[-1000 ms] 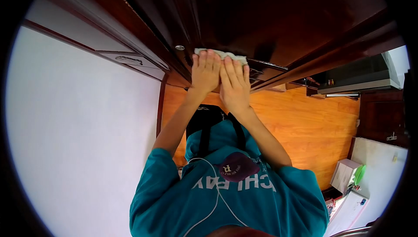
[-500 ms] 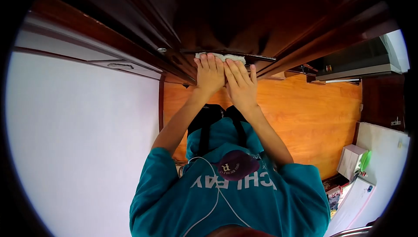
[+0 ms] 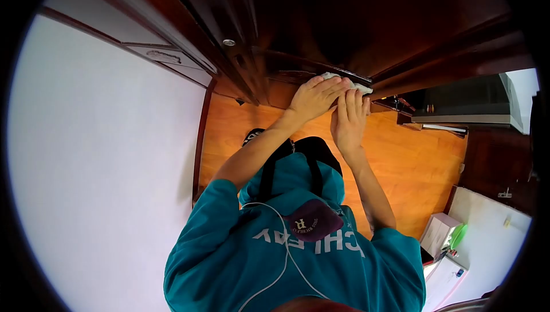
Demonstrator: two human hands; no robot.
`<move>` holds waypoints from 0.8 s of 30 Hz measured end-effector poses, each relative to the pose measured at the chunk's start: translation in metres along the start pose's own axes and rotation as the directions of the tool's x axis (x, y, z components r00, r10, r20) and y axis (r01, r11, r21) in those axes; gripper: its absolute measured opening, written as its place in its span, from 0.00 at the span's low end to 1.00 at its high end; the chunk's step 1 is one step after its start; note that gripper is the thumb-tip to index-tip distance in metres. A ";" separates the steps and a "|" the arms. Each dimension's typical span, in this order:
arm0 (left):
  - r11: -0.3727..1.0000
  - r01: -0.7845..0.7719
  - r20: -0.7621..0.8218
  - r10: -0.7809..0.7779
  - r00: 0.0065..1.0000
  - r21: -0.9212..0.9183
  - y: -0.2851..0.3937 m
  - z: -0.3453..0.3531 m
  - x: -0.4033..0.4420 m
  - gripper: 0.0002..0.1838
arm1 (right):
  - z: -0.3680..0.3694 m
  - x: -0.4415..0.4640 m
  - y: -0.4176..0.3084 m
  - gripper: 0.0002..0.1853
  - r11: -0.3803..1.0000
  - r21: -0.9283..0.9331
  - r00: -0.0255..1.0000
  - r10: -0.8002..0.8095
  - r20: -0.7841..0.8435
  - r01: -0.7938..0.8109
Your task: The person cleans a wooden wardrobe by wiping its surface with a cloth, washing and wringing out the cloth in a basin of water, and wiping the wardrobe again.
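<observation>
The left hand (image 3: 312,100) is stretched out flat, with its fingers long and close together. It reaches across to the right and its fingertips lie on a white cloth (image 3: 363,89). The right hand (image 3: 349,126) is flat too, and its fingers point up to the bottom edge of the cloth. The two hands are right next to each other, and I can't tell if their fingers touch. No hand is curled up into a fist, and the cloth is pressed down, not pinched.

The cloth is a thin, bumpy white strip, with most of it hidden under the left fingers. It lies against the low part of a big dark brown wood panel (image 3: 372,20), near the right end of a long ridge. The wood is shiny. A small round metal piece (image 3: 229,42) is on the wood, up to the left.

Far down on the right is a pale box (image 3: 440,230), with a bright green thing (image 3: 458,236) beside it. I can't tell what is in the box
</observation>
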State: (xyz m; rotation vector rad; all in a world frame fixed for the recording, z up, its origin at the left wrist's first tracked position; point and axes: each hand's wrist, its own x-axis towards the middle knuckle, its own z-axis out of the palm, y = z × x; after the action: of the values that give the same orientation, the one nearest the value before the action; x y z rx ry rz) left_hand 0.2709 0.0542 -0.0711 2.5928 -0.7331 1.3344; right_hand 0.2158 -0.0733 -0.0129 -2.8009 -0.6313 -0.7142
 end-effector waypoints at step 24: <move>0.936 0.344 0.230 -0.352 0.908 0.075 -0.096 -0.035 -0.068 0.27 | 0.054 0.057 -0.096 0.27 0.974 0.120 0.977 -0.203 0.071 0.193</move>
State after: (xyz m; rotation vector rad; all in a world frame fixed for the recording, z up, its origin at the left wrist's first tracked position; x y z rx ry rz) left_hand 0.2582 0.1740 -0.0950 2.7709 -0.2516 0.9473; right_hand 0.2408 0.0472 -0.0256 -2.7004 -0.9467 -0.5772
